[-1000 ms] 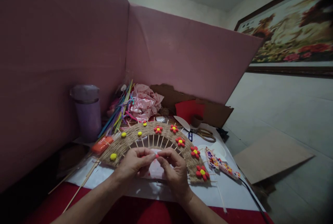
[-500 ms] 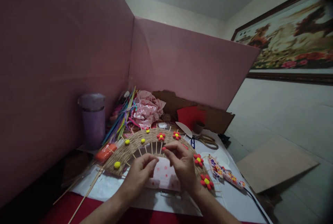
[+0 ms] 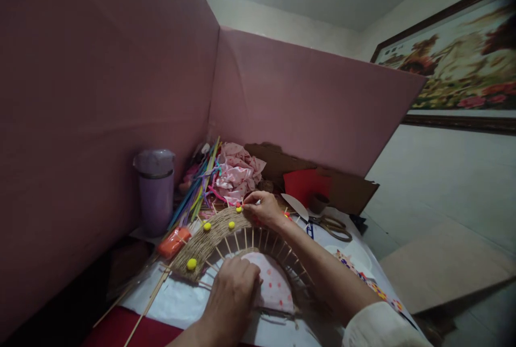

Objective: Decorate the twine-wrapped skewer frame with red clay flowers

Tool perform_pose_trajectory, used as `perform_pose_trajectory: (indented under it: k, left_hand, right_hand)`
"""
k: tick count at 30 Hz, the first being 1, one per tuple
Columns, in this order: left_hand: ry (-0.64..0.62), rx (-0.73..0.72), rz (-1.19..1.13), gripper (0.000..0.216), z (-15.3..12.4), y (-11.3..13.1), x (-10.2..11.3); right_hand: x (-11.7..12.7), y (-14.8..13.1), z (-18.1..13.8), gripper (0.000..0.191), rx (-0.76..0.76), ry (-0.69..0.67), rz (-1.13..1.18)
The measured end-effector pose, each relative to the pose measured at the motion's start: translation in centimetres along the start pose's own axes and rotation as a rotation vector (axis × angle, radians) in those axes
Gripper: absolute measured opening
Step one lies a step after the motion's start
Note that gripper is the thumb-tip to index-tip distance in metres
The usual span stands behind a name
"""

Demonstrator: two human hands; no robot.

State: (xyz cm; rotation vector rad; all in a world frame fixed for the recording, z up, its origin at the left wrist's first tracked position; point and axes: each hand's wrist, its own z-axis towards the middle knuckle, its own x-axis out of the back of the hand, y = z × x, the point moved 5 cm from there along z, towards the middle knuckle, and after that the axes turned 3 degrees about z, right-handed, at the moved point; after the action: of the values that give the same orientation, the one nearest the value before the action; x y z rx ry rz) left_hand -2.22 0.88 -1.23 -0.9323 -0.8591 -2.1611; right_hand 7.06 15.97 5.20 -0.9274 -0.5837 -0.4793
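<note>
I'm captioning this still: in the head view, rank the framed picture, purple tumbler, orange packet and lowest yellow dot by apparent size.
1. Framed picture, cropped
2. Purple tumbler
3. Orange packet
4. Lowest yellow dot

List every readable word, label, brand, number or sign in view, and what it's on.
No readable text.
Framed picture: small dark marks near its upper left corner, possibly characters, too small to read.
Blue-and-white patch by the scissors: too small to tell whether it bears lettering.
Woven arch, purple cup: no lettering visible.
</note>
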Motion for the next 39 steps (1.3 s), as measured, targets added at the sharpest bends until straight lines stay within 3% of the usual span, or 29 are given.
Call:
perform_pose_trajectory:
  k: [10, 14, 16, 20, 23, 28, 33, 39]
  left_hand:
    - [-0.055, 0.014, 0.07, 0.017, -0.1, 0.3, -0.6]
    - [-0.061, 0.042, -0.015, 0.019, 0.5, -0.2, 0.4]
    - [-0.043, 0.121, -0.105, 0.021, 1.6, -1.4, 1.7]
    - [0.122, 0.381, -0.32, 0.028, 5.2, -5.5, 5.6]
    - [0.127, 0.553, -0.351, 0.033, 7.8, -8.6, 6.7]
    - [0.011, 0.688, -0.43, 0.045, 9.7, -10.8, 4.8]
    - [-0.039, 0.745, -0.515, 0.048, 9.8, -10.7, 3.1]
    - [-0.076, 0.77, -0.642, 0.042, 9.6, -10.1, 3.1]
  right_hand:
    - [-0.7, 0.3, 0.1, 0.005, 0.014, -0.027, -0.048]
    - [-0.7, 0.2, 0.0, 0.005, 0.018, -0.03, -0.071]
    - [-0.7, 0.2, 0.0, 0.005, 0.018, -0.036, -0.083]
    - [-0.7, 0.0, 0.0, 0.004, 0.026, -0.054, -0.101]
    - [-0.7, -0.2, 0.0, 0.004, 0.036, -0.058, -0.105]
    - [-0.7, -0.1, -0.1, 0.003, 0.058, -0.044, -0.105]
    - [-0.9, 0.2, -0.1, 0.005, 0.069, -0.026, -0.106]
    - [-0.9, 0.2, -0.1, 0.006, 0.07, -0.001, -0.113]
